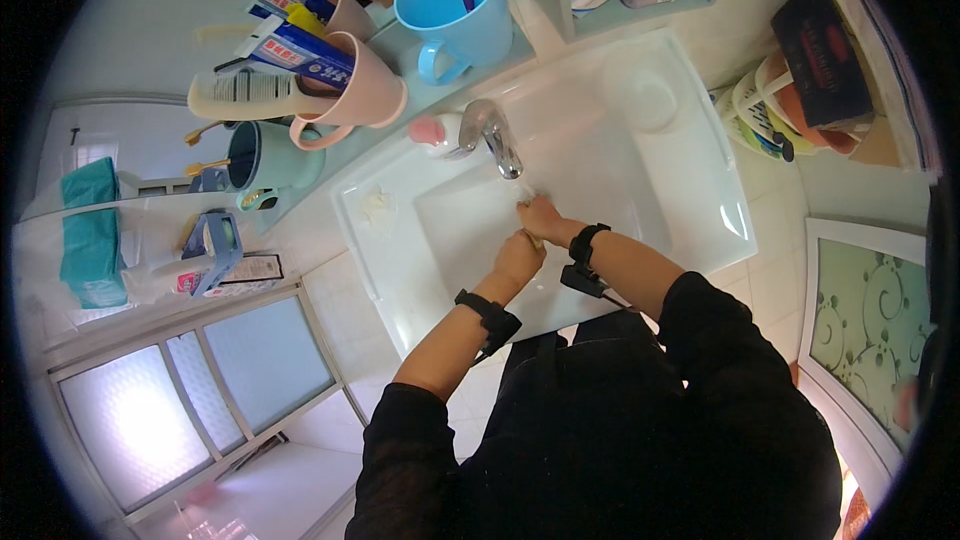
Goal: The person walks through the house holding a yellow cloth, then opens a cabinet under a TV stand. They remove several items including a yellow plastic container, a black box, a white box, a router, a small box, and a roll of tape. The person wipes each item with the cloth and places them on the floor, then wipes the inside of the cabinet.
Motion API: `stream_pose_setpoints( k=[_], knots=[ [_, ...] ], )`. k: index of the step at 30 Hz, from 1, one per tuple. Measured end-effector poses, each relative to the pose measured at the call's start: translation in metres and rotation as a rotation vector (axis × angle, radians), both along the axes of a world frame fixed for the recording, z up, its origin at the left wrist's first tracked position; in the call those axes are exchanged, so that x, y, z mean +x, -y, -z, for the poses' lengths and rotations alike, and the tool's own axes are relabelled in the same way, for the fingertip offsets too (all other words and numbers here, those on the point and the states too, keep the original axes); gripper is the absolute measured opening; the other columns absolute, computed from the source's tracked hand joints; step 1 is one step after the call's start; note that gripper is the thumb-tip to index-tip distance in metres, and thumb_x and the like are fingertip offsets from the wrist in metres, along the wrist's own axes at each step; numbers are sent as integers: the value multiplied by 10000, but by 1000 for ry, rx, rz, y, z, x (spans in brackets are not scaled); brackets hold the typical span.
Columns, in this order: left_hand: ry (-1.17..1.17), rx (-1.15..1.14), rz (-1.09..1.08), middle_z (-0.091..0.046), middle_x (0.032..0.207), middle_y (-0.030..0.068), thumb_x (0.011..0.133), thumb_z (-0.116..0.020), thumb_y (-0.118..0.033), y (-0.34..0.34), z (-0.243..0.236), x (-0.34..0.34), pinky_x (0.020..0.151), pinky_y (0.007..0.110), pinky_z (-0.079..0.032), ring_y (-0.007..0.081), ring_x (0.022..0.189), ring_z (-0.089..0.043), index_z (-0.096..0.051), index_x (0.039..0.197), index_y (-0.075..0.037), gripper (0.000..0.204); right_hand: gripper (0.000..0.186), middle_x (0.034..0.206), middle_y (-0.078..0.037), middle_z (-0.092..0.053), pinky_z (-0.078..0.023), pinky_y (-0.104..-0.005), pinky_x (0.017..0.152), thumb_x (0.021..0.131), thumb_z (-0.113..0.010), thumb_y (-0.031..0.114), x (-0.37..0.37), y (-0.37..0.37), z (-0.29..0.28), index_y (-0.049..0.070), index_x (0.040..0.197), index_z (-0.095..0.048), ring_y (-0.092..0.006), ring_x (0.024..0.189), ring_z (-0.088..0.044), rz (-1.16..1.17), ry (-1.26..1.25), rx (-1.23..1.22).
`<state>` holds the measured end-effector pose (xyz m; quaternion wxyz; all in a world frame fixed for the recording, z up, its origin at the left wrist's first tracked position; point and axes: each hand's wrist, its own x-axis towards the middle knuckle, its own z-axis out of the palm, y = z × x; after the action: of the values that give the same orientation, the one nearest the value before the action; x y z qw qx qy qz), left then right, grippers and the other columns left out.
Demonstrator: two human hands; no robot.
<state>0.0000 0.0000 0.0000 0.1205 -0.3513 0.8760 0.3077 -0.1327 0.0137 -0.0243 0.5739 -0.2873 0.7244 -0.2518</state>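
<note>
Head camera, looking straight down: two bare hands meet in the white sink (718, 165), just on the near side of the tap (500, 145). The left hand (520, 258) is curled and sits a little farther from the tap; the right hand (541, 219) is closed too, tucked in close by the spout. They're together, touching at the fingers! Is anything pinched between them? Cannot tell; the knuckles hide it, so any small item would have to be in that spot near the tap. Whether water is running is too hard to make out.

So, how to do this well? I'd hold both hands low and directly under the tap's mouth, so that any drips land in the basin. Wrists should tip downward: the left band (488, 316) and the right band (584, 244) are both on the near side of the tap, and water could creep back to them. Sleeves (715, 340) look safe, ending well away from the tap. Watch the elbows out wide, and mind the pink-topped bottle (432, 131) right beside the tap on its left; a careless knuckle might tip it.
</note>
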Motion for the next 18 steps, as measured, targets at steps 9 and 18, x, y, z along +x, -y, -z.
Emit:
stream_pose_setpoints(
  k=[9,18],
  knots=[
    [-44,661,-486,-624,809,65,771,-745,-376,45,-95,13,591,309,-529,160,681,-641,-562,991,-10,464,415,1114,-145,-572,-446,-399,841,799,-610,239,-6,6,-81,80,1161,-486,-297,1048,-548,235,-585,-415],
    [-545,732,-576,-631,827,40,772,-763,-311,70,-128,77,610,260,-507,129,701,-626,-579,1021,-12,431,749,1501,-93,-256,-331,-473,1049,739,-548,2,0,25,-125,80,1436,-285,-306,1349,-302,-184,-1136,-544]
  ],
)
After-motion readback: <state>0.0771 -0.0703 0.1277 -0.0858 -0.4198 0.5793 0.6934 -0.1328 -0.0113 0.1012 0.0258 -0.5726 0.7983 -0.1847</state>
